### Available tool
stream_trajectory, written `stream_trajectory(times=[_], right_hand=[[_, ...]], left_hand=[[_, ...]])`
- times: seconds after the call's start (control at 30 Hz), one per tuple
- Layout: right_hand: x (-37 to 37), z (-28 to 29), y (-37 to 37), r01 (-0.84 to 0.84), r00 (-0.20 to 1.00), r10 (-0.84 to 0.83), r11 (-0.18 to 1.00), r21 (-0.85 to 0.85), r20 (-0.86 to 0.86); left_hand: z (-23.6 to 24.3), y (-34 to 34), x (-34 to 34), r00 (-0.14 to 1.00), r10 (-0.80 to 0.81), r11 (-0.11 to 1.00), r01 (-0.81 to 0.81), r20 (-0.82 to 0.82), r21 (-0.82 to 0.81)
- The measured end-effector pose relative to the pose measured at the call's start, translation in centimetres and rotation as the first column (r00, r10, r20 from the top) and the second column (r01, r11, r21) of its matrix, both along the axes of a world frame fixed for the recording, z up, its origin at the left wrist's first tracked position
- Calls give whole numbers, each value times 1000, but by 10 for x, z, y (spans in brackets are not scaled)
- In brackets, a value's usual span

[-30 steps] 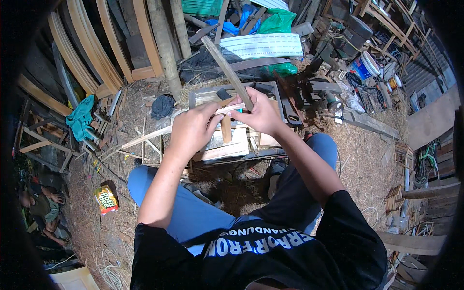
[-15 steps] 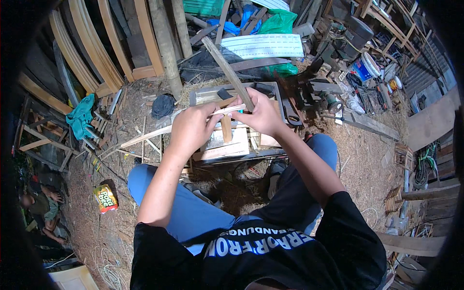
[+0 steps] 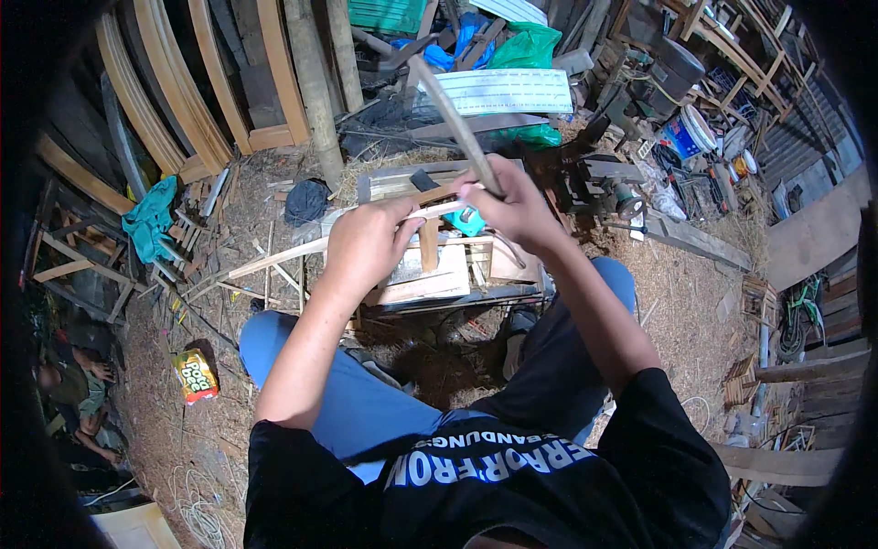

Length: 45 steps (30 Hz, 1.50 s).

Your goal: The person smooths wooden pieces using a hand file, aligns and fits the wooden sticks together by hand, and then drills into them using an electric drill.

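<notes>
My left hand (image 3: 366, 240) is closed around a long pale wood strip (image 3: 279, 260), which runs out to the lower left behind my wrist and forward past my fingers. A grey-brown wooden stick (image 3: 457, 126) slants up and left out of my right hand (image 3: 517, 209), whose fingers wrap its lower end. The strip's far end comes close to my right thumb; contact there cannot be made out. Just below my right fingers a small turquoise object (image 3: 468, 222) shows, partly covered. Under both hands, a short brown wood piece (image 3: 429, 245) and flat pale boards (image 3: 430, 282) lie on a low workbench (image 3: 457, 300).
Curved wooden frames (image 3: 178, 87) lean at the upper left beside a post (image 3: 315, 91). A teal cloth (image 3: 151, 218) hangs there. A yellow-red snack packet (image 3: 196, 375) lies on the littered ground. At the right are a white-blue bucket (image 3: 690, 131) and timber. Another person sits far left.
My right hand has shifted right and away from the left, and the stick has swung right with it, its top rising. The turquoise object shows more now. My left hand keeps its grip.
</notes>
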State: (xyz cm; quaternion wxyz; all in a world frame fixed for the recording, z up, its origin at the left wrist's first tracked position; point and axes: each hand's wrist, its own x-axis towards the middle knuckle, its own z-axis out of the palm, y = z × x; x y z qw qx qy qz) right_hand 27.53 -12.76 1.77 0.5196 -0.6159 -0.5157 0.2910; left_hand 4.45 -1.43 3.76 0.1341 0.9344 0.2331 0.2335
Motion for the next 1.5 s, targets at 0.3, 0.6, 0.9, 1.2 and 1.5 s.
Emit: stream_trajectory(times=[0.3, 0.6, 0.9, 1.2, 1.5], right_hand=[[-19, 76, -97, 48, 923, -100, 988, -147, -372], [-35, 85, -162, 2, 950, -145, 891, -454, -278], [-47, 89, -162, 24, 985, -97, 896, -444, -143], [-37, 48, -169, 55, 996, -20, 905, -422, 88], [-36, 50, -165, 44, 997, -8, 890, -455, 80]], left_hand=[[2, 2, -5, 998, 25, 1000, -26, -61, -10], [0, 1, -7, 1000, 16, 1000, -16, -24, 12], [-4, 1, -7, 997, 36, 999, -34, -66, 25], [-2, 2, -7, 998, 26, 999, -24, -54, 33], [-5, 5, -5, 999, 19, 999, -18, -28, 26]])
